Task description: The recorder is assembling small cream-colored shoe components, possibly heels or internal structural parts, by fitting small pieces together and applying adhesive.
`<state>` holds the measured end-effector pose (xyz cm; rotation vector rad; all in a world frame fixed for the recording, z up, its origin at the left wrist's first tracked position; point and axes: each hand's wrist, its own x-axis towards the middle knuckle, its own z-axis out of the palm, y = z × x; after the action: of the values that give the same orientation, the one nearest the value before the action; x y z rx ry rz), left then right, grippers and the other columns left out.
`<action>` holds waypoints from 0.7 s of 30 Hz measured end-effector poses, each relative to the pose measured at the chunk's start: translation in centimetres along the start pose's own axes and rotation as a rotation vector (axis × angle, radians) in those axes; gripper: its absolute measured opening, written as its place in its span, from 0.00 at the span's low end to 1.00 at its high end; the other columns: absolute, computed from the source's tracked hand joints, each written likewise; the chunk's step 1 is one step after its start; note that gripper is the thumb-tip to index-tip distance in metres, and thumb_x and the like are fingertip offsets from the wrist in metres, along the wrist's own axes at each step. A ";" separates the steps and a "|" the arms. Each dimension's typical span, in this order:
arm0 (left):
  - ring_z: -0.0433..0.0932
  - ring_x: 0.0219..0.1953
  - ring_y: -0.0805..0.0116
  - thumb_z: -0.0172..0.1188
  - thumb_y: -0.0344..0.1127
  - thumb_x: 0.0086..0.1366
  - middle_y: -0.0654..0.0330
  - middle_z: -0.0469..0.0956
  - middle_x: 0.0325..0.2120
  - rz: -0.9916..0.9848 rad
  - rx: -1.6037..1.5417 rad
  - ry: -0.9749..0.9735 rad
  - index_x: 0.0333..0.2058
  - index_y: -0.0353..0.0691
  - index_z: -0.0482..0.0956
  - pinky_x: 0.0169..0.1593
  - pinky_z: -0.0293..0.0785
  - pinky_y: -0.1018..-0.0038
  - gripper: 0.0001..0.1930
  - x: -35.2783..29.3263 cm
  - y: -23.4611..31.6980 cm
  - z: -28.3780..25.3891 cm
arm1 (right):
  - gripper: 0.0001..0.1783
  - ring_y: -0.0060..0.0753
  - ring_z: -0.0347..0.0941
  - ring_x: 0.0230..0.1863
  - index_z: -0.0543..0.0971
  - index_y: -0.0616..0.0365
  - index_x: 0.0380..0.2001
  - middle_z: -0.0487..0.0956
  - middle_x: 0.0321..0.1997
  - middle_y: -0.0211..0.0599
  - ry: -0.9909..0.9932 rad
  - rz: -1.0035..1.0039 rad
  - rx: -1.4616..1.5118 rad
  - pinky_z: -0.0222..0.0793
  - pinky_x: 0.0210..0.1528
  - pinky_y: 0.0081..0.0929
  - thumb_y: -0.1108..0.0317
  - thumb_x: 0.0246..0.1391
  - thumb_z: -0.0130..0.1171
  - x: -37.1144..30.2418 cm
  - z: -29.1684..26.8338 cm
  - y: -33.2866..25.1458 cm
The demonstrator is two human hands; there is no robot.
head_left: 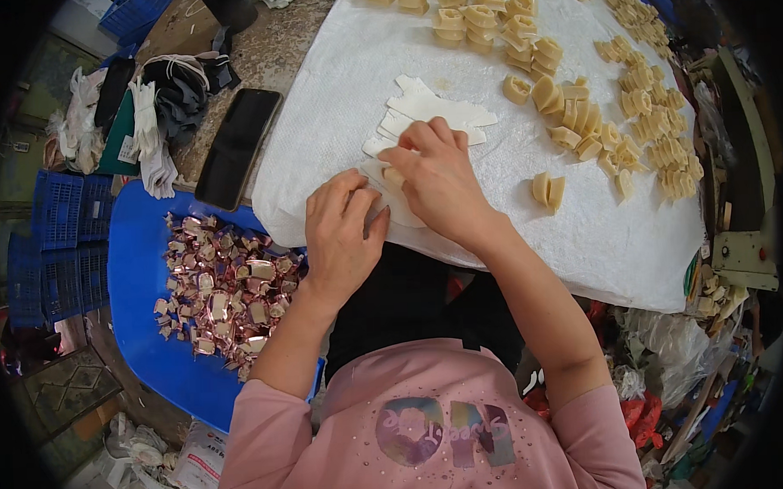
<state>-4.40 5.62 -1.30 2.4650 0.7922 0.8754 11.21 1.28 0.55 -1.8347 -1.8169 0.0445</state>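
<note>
Item one, beige piece [394, 175]: being placed at the near left of the table, on a pale near sheet [404, 214], and being partly covered by the right hand [441, 178]. The right fingers are being bent down and brought close together over it; whether it is being pinched or only touched cannot be told.

Left hand [344, 233]: being held loosely curled at the near sheet's left end, thumb and fingers being set a little apart; whether anything is being gripped cannot be told.

White sheets [439, 112]: being laid overlapped just beyond the right hand, ragged ends being turned outward.

White cover [318, 118]: being spread over the table, its near edge being overhung by both forearms. Bare stretches are being left on the left, beside the sheets, and on the right, between the right hand and a beige pair [548, 192].

Beige blocks [581, 121]: being grouped in rows from the far middle to the far right, well apart from the hands.

Black phone [239, 149]: being rested just beside the cover's left edge.

Blue tub [139, 288]: being set below that edge, metallic-pink pieces [221, 289] being heaped inside.

Blue crates [71, 212]: being stacked at far left.
</note>
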 end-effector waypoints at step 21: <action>0.71 0.45 0.56 0.64 0.26 0.42 0.56 0.72 0.34 0.090 0.085 0.015 0.35 0.38 0.74 0.48 0.63 0.64 0.18 0.5 -0.8 0.4 | 0.11 0.36 0.67 0.40 0.72 0.58 0.31 0.74 0.36 0.37 0.235 0.165 0.841 0.61 0.47 0.30 0.84 0.43 0.48 -2.9 -1.0 2.2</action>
<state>-4.15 6.47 -1.85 2.5890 0.7432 0.9111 13.38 -1.61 -0.44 -1.2978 -1.1992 0.5424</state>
